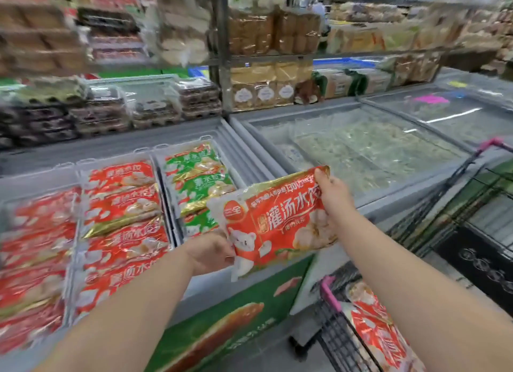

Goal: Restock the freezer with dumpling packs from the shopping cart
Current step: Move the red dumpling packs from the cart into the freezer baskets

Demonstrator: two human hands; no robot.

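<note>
Open freezer, crowded bins

Red packs (125, 224) fill the open freezer (194, 288) bins; sliding glass lid (361, 155) covers the neighbouring chest.

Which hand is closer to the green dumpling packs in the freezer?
Left. The left hand grips the held red dumpling pack just below the green dumpling packs; the right hand grips its far end, farther right.

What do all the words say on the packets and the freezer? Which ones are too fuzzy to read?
"三全" in the round orange badge on the held red dumpling pack.
"灌汤水饺" in big white letters on the same pack.
Its top line and small gold label: too small and warped to read.
Red packs in the freezer: the same big letters, partly blurred.
Green packs: blurred.
Freezer front panel, pack in the cart and shelf labels: unreadable.
</note>
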